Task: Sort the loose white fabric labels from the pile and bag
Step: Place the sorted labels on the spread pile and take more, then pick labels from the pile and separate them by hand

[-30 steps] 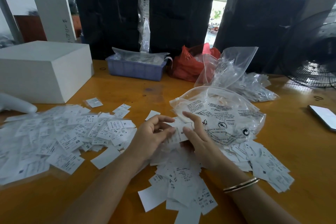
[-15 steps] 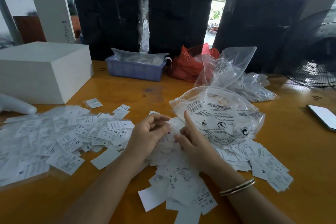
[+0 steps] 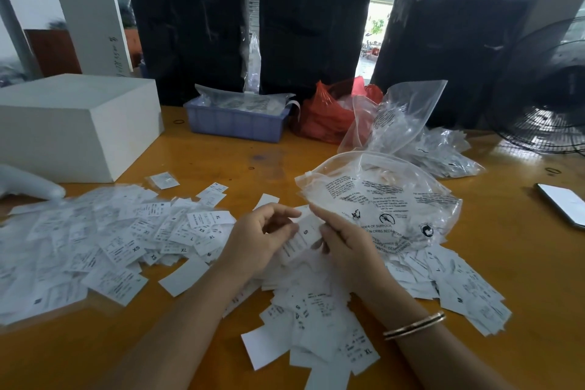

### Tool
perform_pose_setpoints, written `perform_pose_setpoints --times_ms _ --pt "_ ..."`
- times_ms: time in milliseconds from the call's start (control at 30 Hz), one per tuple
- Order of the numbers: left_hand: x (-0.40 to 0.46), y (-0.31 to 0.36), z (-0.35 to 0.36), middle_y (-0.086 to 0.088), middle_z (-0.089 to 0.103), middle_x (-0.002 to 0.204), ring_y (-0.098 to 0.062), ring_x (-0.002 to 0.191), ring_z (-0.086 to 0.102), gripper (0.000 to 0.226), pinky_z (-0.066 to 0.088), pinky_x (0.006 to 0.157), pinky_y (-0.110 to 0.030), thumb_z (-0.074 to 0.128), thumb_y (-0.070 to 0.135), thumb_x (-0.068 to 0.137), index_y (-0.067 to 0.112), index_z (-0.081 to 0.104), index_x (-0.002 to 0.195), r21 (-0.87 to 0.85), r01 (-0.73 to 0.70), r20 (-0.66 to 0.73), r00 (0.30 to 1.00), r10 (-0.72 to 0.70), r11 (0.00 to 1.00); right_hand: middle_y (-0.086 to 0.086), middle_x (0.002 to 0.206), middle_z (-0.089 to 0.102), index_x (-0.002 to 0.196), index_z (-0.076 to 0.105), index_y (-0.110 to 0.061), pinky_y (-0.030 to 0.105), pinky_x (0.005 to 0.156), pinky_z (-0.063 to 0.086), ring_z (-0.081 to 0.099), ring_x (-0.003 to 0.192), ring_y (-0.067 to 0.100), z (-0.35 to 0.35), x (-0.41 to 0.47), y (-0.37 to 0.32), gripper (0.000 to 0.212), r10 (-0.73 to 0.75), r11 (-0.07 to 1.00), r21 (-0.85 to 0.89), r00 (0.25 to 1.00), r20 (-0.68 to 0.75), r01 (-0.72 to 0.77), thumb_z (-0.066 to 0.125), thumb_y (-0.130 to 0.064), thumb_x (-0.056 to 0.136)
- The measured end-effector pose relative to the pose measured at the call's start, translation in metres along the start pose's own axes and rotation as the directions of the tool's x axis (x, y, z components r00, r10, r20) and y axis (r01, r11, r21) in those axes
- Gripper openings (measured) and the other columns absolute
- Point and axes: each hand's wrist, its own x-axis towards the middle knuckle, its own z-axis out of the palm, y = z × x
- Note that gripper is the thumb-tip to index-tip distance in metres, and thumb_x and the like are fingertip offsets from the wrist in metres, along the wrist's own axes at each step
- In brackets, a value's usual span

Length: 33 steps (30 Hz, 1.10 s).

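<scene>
Head view, near to far from the clear bag [image 3: 380, 203]. Nearest: unsorted labels [image 3: 316, 310] heaped on table [image 3: 506, 263]. Next: left hand [image 3: 259, 241] and right hand [image 3: 345, 241], now lifted off that heap, both pinching an "S" label [image 3: 304, 236] just before the bag; one piece singled out for sorting. Left of bag: spread labels [image 3: 104, 241].

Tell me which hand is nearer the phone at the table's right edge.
Right. The right hand is mid-table by the printed bag, with bare table between it and the phone; the left hand lies farther left.
</scene>
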Motion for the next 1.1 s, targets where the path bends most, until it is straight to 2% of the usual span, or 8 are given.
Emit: perform_pose_setpoints --times_ms 167,300,400,467,533,633,967,1100 --pt "0.005 0.000 -0.020 0.017 0.064 0.081 0.000 0.073 0.061 0.019 0.052 0.053 -0.015 0.063 0.020 0.090 0.038 0.060 0.095 0.126 -0.063 -0.258 0.962 0.094 0.990 -0.014 0.078 0.062 0.111 0.057 -0.034 0.021 0.053 0.043 0.047 0.058 0.006 -0.021 0.013 -0.008 0.035 -0.121 0.993 -0.036 0.944 -0.307 0.115 0.048 -0.004 0.095" --pt "0.011 -0.011 -0.050 0.003 0.065 0.097 -0.006 0.074 0.059 0.020 0.040 0.052 -0.011 0.061 0.013 0.091 0.021 0.063 0.110 0.437 0.020 -0.457 0.866 0.203 0.899 0.003 0.108 0.062 0.109 0.066 -0.014 0.021 0.074 0.052 0.058 0.080 0.010 -0.055 0.045 -0.004 0.028 -0.220 0.937 -0.348 0.840 -0.496 0.040 0.050 0.000 0.091" --pt "0.011 -0.023 -0.059 -0.010 0.065 0.109 -0.019 0.085 0.060 0.028 0.039 0.057 -0.014 0.063 0.004 0.088 0.011 0.062 0.115 0.541 0.137 -0.487 0.855 0.176 0.830 0.007 0.121 0.062 0.118 0.063 -0.014 0.044 0.092 0.048 0.058 0.099 0.024 -0.078 0.070 0.016 0.030 0.050 0.776 -0.570 0.927 -0.373 -0.271 0.050 -0.012 0.091" --pt "0.011 -0.026 -0.060 -0.011 0.064 0.112 -0.024 0.090 0.062 0.033 0.046 0.066 -0.025 0.064 0.002 0.086 0.012 0.061 0.118 0.620 0.192 -0.487 0.854 0.181 0.761 0.009 0.116 0.062 0.112 0.061 -0.012 0.042 0.094 0.043 0.055 0.099 0.026 -0.084 0.078 0.027 0.026 0.341 0.558 -0.733 0.913 -0.223 -0.388 0.050 -0.023 0.091" --pt "0.012 -0.029 -0.059 -0.010 0.063 0.114 -0.027 0.099 0.059 0.040 0.040 0.083 -0.038 0.065 0.004 0.085 0.017 0.060 0.122 0.725 0.255 -0.477 0.856 0.199 0.639 0.010 0.103 0.064 0.085 0.058 -0.012 0.039 0.090 0.037 0.053 0.090 0.026 -0.083 0.078 0.033 0.014 0.462 0.443 -0.808 0.871 -0.165 -0.388 0.050 -0.023 0.089" --pt "0.013 -0.031 -0.053 -0.005 0.059 0.122 -0.025 0.114 0.050 0.044 0.028 0.095 -0.042 0.065 0.010 0.086 0.024 0.058 0.126 0.787 0.268 -0.446 0.869 0.213 0.555 0.007 0.085 0.065 0.078 0.061 -0.013 0.038 0.087 0.037 0.055 0.075 0.025 -0.078 0.078 0.038 0.014 0.331 0.454 -0.801 0.908 -0.256 -0.391 0.049 -0.013 0.084" --pt "0.007 -0.024 -0.020 0.021 0.052 0.118 -0.005 0.118 0.039 0.029 0.016 0.093 -0.023 0.052 0.028 0.094 0.038 0.056 0.121 0.739 -0.195 0.058 0.972 0.228 0.644 0.012 0.095 0.064 0.083 0.056 -0.006 0.034 0.077 0.037 0.055 0.081 0.030 -0.077 0.074 0.036 0.010 0.269 0.406 -0.844 0.928 -0.257 -0.351 0.048 -0.003 0.086" --pt "0.005 -0.026 -0.012 0.021 0.055 0.118 0.000 0.113 0.037 0.025 0.019 0.092 -0.022 0.053 0.030 0.094 0.038 0.059 0.117 0.654 -0.260 0.150 0.965 0.215 0.711 0.012 0.105 0.067 0.108 0.068 -0.009 0.034 0.086 0.041 0.061 0.095 0.031 -0.074 0.071 0.036 0.030 0.190 0.522 -0.769 0.930 -0.316 -0.368 0.050 0.001 0.086"
